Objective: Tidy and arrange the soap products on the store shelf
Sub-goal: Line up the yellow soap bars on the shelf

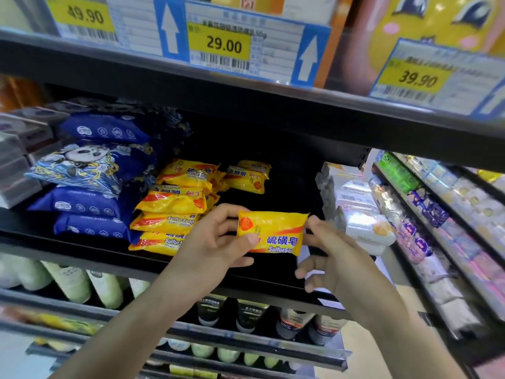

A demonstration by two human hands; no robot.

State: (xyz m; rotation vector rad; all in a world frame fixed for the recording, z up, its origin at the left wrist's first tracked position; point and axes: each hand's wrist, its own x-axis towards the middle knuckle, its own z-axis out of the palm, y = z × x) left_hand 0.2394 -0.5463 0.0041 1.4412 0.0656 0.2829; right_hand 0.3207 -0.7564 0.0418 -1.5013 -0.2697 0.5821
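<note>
Item in hand: yellow sulfur soap packet, held in the air over the front edge of the black shelf, printed face toward the camera
Long axis of item: runs left to right, roughly level, its right end a little higher
Left hand: grips the packet's left end, thumb pressed on the front face, fingers curled behind the top edge
Right hand: pinches the packet's right end with thumb and forefinger; the remaining fingers hang loosely curled below, holding nothing
Nearer hand: both touch the packet, one at each short end; the left covers more of it
Stock to left: stack of yellow sulfur soap packets, several high, unevenly piled, just beside the left hand
Stock behind: loose yellow packet further back on the shelf, apart from the stack
Key relation: a bare patch of shelf lies directly beyond the held packet, between the stack and the white wrapped soap bars on the right
Judgement: the packet looks ready to be set forward and down into that gap, or leftward onto the stack; its long axis already matches the stacked ones
Neighbouring goods: blue patterned packs far left; price tags on the shelf above; bottles below
</note>
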